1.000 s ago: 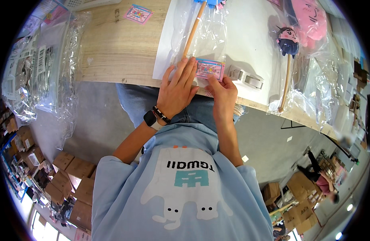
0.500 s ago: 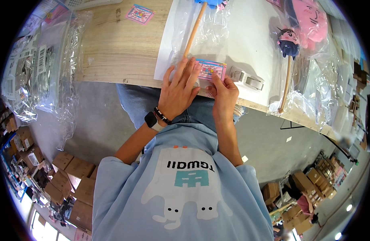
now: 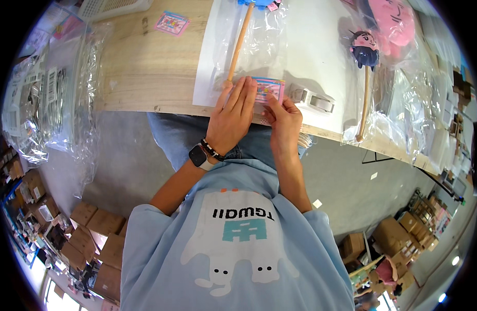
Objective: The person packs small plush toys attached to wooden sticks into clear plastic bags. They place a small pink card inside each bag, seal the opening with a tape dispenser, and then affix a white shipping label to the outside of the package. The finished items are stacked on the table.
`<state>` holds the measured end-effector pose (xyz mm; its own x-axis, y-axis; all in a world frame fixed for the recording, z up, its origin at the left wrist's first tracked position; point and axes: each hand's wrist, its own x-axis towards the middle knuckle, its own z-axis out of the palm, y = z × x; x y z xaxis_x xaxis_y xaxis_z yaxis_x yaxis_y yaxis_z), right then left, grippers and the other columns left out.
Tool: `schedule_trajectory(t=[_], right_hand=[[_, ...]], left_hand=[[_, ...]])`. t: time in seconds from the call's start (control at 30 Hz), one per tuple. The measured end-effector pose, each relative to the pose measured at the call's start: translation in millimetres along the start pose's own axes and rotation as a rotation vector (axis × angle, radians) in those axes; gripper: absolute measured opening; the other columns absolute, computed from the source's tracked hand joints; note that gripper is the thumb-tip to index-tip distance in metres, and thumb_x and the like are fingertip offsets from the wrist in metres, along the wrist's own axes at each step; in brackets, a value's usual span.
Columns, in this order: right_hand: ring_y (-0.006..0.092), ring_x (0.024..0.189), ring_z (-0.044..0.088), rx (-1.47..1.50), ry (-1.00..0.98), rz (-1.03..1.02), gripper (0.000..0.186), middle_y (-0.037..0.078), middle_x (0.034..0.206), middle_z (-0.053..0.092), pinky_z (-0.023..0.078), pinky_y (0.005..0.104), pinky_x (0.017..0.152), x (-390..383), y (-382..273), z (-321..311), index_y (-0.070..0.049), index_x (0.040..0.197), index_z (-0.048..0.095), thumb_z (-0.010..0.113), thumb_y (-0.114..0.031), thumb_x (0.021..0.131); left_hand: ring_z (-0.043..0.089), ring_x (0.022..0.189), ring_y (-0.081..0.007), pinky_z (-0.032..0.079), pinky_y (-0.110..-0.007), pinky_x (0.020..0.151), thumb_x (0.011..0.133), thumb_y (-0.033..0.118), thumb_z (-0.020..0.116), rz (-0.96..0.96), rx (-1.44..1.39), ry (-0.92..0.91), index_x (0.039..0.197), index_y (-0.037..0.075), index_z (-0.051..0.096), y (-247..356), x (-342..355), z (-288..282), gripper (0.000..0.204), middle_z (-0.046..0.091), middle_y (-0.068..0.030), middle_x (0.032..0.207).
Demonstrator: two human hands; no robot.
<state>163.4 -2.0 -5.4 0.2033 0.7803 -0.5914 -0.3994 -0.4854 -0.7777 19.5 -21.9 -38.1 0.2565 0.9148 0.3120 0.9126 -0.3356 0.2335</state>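
Observation:
A small pink and blue printed card (image 3: 272, 85) lies at the near edge of the table, over the lower end of a clear plastic bag (image 3: 267, 44). My right hand (image 3: 285, 120) pinches this card at its near right side, thumb on top. Flat beside its left edge, my left hand (image 3: 230, 116) presses down with fingers stretched out and close together. Inside the bag is a wooden stick (image 3: 239, 45) topped by a blue plush figure (image 3: 256, 3), partly cut off by the upper edge of the view. The stick's near end reaches my left fingertips.
Right of the card stands a white tape dispenser (image 3: 313, 98). Farther right lie a bagged dark-blue doll (image 3: 365, 49) on a stick and a pink plush (image 3: 391, 23). Packs of clear bags (image 3: 47, 93) hang over the left side. Another card (image 3: 172, 23) and a white basket (image 3: 117, 7) are farther back.
My left fingers have drawn together and lie straighter beside the card. My right hand still pinches the card, its fingers slightly shifted. The whole view has shifted slightly.

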Motion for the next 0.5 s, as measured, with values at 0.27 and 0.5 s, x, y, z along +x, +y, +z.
schedule_trajectory(t=[0.27, 0.5], right_hand=[[0.0081, 0.084, 0.07, 0.02, -0.053, 0.014, 0.014, 0.002, 0.095, 0.077, 0.056, 0.0242, 0.073, 0.6, 1.5, -6.5, -0.002, 0.108, 0.078, 0.079, -0.013, 0.099], [0.0144, 0.091, 0.075, 0.154, -0.081, 0.033, 0.023, 0.007, 0.1, 0.078, 0.06, 0.0281, 0.076, 0.7, 1.8, -11.0, 0.0, 0.112, 0.078, 0.072, -0.021, 0.106]], left_hand=[[0.056, 0.147, -0.0283, 0.043, -0.047, 0.123, 0.099, 0.006, 0.061, -0.018, -0.011, 0.097, 0.142, -0.001, 0.066, 3.5, 2.9, 4.8, 0.044, 0.065, -0.0147, 0.15], [0.055, 0.148, -0.0294, 0.043, -0.047, 0.121, 0.098, 0.004, 0.06, -0.056, -0.02, 0.101, 0.143, -0.001, 0.065, 8.1, 1.2, 8.1, 0.045, 0.063, -0.016, 0.153]])
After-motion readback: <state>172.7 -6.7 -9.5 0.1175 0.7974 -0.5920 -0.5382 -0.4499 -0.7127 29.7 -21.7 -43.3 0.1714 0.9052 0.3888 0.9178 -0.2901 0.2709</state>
